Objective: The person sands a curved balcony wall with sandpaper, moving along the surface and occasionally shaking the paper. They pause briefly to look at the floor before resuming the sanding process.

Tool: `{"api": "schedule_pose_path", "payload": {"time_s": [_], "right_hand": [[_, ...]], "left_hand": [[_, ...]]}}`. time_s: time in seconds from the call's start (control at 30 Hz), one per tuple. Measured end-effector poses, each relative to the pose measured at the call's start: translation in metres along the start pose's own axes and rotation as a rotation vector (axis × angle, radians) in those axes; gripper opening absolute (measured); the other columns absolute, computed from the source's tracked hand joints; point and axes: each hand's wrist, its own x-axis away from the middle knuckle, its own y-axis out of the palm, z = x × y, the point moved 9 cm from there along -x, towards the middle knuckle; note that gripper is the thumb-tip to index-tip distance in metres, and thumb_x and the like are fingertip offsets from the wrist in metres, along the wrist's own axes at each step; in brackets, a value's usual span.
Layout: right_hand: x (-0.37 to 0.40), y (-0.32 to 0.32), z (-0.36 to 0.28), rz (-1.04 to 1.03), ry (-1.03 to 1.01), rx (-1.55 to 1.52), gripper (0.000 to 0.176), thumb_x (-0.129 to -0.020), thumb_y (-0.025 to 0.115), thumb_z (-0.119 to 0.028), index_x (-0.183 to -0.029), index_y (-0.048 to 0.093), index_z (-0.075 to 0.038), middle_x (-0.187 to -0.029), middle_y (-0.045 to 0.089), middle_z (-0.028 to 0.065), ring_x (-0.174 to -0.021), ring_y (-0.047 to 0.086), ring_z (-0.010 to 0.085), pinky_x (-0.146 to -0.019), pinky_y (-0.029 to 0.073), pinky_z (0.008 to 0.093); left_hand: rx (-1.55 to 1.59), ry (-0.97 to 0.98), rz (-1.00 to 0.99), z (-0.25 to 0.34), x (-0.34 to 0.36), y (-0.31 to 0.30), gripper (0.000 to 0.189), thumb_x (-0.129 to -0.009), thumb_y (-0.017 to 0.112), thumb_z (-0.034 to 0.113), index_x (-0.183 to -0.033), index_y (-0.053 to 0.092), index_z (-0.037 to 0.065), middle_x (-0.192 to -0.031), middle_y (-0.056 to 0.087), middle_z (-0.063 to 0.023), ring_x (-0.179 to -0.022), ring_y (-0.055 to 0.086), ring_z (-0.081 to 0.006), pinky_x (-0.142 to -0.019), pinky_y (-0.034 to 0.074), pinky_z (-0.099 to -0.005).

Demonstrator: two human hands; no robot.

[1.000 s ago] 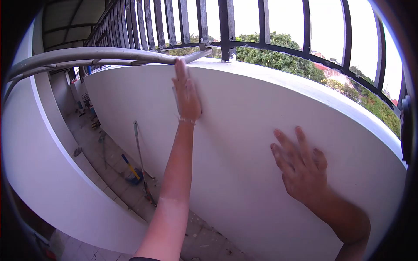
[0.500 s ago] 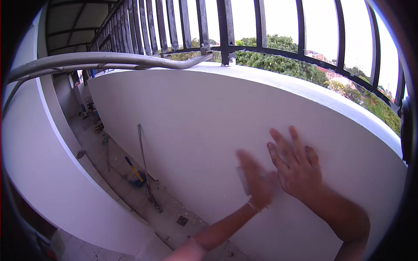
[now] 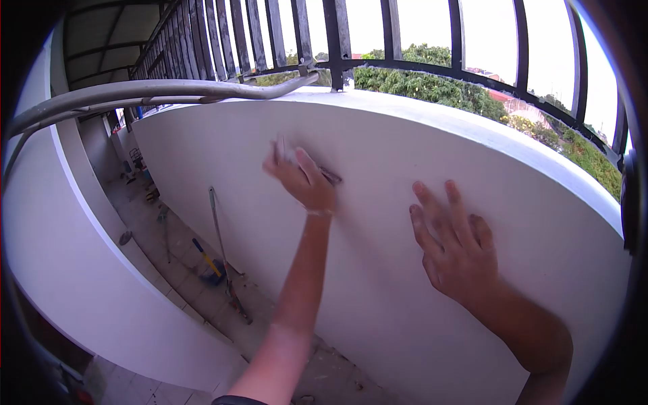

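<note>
My left hand (image 3: 304, 182) is raised against the upper part of the pale plastered wall (image 3: 378, 236), its fingers partly smeared by motion. Under the palm it holds a small flat grey piece that looks like sandpaper (image 3: 331, 176); only a dark edge shows by the thumb side, and the rest is hidden. My right hand (image 3: 462, 250) lies on the same wall further right, fingers spread, holding nothing.
Dark metal railing (image 3: 432, 64) tops the wall, with a curved grey pipe (image 3: 162, 89) at the left. On the narrow floor below are a long-handled tool (image 3: 219, 233) and a blue-and-yellow tool (image 3: 208, 260). A low white wall (image 3: 88, 270) runs alongside.
My left hand has swept up and left across the wall with the grey piece. My right hand stays in nearly the same place on the wall.
</note>
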Motion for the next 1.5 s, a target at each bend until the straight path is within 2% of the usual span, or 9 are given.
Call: {"api": "schedule_pose_path", "payload": {"time_s": [0.1, 0.17, 0.23, 0.33, 0.63, 0.97, 1.17, 1.27, 1.5], "right_hand": [[0.001, 0.002, -0.001, -0.014, -0.003, 0.001, 0.036, -0.083, 0.054, -0.017, -0.117, 0.064, -0.012, -0.150, 0.047, 0.0062, -0.135, 0.046, 0.0275, -0.085, 0.038, 0.0344], [0.002, 0.003, -0.003, -0.032, 0.006, -0.050, 0.045, -0.077, 0.058, -0.014, -0.122, 0.064, -0.012, -0.151, 0.046, 0.0067, -0.137, 0.044, 0.0306, -0.086, 0.040, 0.0358], [0.003, 0.004, -0.002, -0.025, 0.012, -0.056, 0.045, -0.077, 0.058, -0.014, -0.122, 0.064, -0.013, -0.151, 0.045, 0.0065, -0.137, 0.043, 0.0301, -0.087, 0.039, 0.0359], [0.002, 0.001, -0.001, -0.017, -0.001, -0.031, 0.040, -0.080, 0.057, -0.020, -0.119, 0.064, -0.012, -0.151, 0.045, 0.0065, -0.136, 0.045, 0.0277, -0.086, 0.039, 0.0342], [0.002, 0.000, 0.000, 0.009, -0.027, -0.028, 0.038, -0.082, 0.057, -0.023, -0.117, 0.064, -0.011, -0.151, 0.045, 0.0079, -0.135, 0.045, 0.0278, -0.084, 0.038, 0.0336], [0.003, -0.001, 0.001, 0.005, -0.033, -0.056, 0.034, -0.087, 0.053, -0.021, -0.116, 0.064, -0.010, -0.150, 0.046, 0.0091, -0.136, 0.045, 0.0282, -0.083, 0.038, 0.0335], [0.002, -0.001, 0.000, 0.016, -0.036, -0.034, 0.030, -0.089, 0.051, -0.019, -0.113, 0.066, -0.010, -0.148, 0.049, 0.0087, -0.133, 0.048, 0.0269, -0.083, 0.039, 0.0332], [0.003, 0.000, 0.000, 0.033, -0.024, -0.024, 0.030, -0.089, 0.050, -0.019, -0.113, 0.066, -0.010, -0.147, 0.050, 0.0078, -0.133, 0.049, 0.0264, -0.083, 0.040, 0.0328], [0.003, 0.000, -0.002, 0.033, -0.020, 0.000, 0.030, -0.089, 0.049, -0.018, -0.113, 0.066, -0.011, -0.147, 0.051, 0.0068, -0.132, 0.049, 0.0263, -0.082, 0.041, 0.0324]], "left_hand": [[0.355, -0.514, -0.049, -0.023, 0.067, 0.008, 0.056, -0.103, 0.041, 0.027, -0.143, 0.029, -0.011, -0.119, 0.037, -0.0219, -0.111, 0.041, -0.0333, -0.103, 0.033, -0.0426], [0.419, -0.425, -0.158, 0.009, 0.087, 0.003, 0.070, -0.100, 0.047, 0.028, -0.147, 0.018, -0.013, -0.143, 0.030, -0.0304, -0.134, 0.031, -0.0445, -0.112, 0.024, -0.0459], [0.331, 0.107, -0.328, 0.064, 0.095, -0.004, 0.080, -0.098, 0.049, 0.034, -0.149, 0.010, -0.013, -0.154, 0.018, -0.0328, -0.143, 0.018, -0.0477, -0.116, 0.017, -0.0482], [0.127, 0.067, -0.518, 0.053, 0.099, 0.006, 0.087, -0.097, 0.049, 0.039, -0.151, 0.002, -0.010, -0.159, 0.001, -0.0313, -0.148, 0.000, -0.0480, -0.118, 0.007, -0.0518], [0.337, -0.398, -0.182, -0.038, -0.012, 0.037, 0.082, -0.100, 0.045, 0.044, -0.153, 0.008, -0.007, -0.159, 0.010, -0.0294, -0.149, 0.011, -0.0371, -0.120, 0.011, -0.0422], [0.054, -0.788, -0.156, -0.111, -0.005, 0.041, 0.078, -0.100, 0.046, 0.043, -0.151, 0.016, -0.007, -0.156, 0.019, -0.0297, -0.143, 0.024, -0.0462, -0.118, 0.022, -0.0478], [0.200, 0.153, -0.163, 0.029, 0.072, 0.008, 0.065, -0.093, 0.052, 0.010, -0.150, 0.024, -0.006, -0.151, 0.036, -0.0249, -0.139, 0.036, -0.0422, -0.115, 0.029, -0.0449], [0.026, 0.856, -0.665, 0.065, 0.116, -0.003, 0.062, -0.093, 0.052, 0.009, -0.148, 0.028, -0.007, -0.146, 0.043, -0.0262, -0.138, 0.039, -0.0384, -0.115, 0.029, -0.0451], [0.256, -0.574, -0.259, -0.219, 0.049, 0.034, 0.054, -0.101, 0.048, 0.020, -0.146, 0.033, -0.005, -0.137, 0.052, -0.0198, -0.121, 0.053, -0.0355, -0.107, 0.036, -0.0422]]}}
